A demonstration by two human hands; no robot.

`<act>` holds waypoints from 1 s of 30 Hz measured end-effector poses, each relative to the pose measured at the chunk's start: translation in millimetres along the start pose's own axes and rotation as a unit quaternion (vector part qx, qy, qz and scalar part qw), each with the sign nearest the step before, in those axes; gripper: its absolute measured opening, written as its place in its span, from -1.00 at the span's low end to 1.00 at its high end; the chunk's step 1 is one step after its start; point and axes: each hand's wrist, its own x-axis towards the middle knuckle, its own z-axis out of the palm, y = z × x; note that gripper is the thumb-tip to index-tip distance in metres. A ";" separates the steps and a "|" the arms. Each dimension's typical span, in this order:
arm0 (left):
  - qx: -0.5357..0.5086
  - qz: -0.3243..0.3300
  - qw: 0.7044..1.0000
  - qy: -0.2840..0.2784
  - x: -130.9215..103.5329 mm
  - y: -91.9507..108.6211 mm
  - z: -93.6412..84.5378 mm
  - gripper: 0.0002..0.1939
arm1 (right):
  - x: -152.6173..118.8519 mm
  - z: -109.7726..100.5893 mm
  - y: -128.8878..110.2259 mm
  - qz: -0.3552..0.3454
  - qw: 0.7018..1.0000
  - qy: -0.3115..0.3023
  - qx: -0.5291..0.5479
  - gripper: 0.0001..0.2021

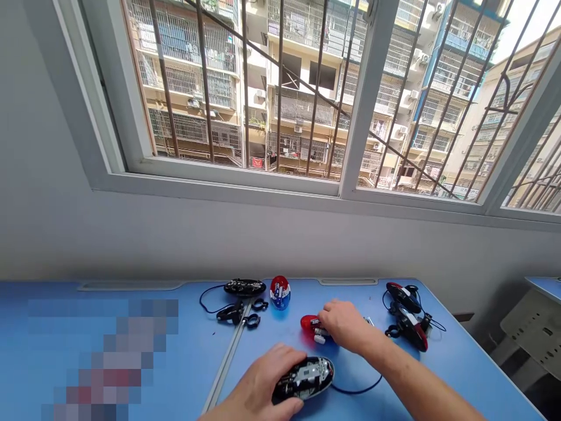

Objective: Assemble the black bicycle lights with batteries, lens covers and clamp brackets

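My left hand (272, 380) grips an oval black device (309, 377) low on the blue table. Its upper side shows circuit-board-like parts, and a black cable (357, 390) runs from its right end. Farther up, my right hand (342, 321) reaches down with its fingers curled beside a glossy red shell (308, 323). A small white piece (319, 338) lies by those fingertips, and what they pinch is hidden beneath the hand. Just behind the right hand, small shiny metal bits (369, 321) show on the table.
A black oval device (244, 287) with a cable, clamp-like black rings (253, 320) and a red-and-blue oval shell (280, 293) stand at the back. Red, black and white devices (412, 328) lie at the right edge. A seam (230, 356) crosses the blue table (184, 362); the left area is pixelated.
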 end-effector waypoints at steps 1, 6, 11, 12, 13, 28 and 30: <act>-0.003 0.001 1.000 0.002 0.0 -0.5 0.2 -0.52 | -0.9 -0.2 1.0 0.002 1.000 0.007 0.009 -0.84; -0.014 0.000 1.000 0.000 -0.6 -0.9 1.4 -0.43 | -11.2 -6.8 9.2 0.017 0.993 0.081 0.089 -0.81; -0.008 -0.013 1.000 0.002 -1.3 0.6 2.1 -0.40 | -34.3 -9.9 9.1 0.018 0.965 0.165 0.204 -0.77; -0.008 -0.016 1.000 0.002 -1.6 0.0 2.4 -0.38 | -40.0 -8.5 7.8 0.011 0.949 0.191 0.249 -0.78; -0.009 -0.017 1.000 0.003 -2.0 -0.6 2.5 -0.36 | -45.6 -6.5 6.4 0.001 0.931 0.217 0.293 -0.80; 0.060 -0.059 0.996 -0.041 0.6 -1.0 1.1 -0.53 | -68.6 24.3 8.1 0.093 0.803 0.231 0.542 -0.81; 0.048 -0.037 0.998 -0.033 -2.5 -8.5 5.5 -0.46 | -69.7 25.2 8.1 0.097 0.793 0.222 0.558 -0.80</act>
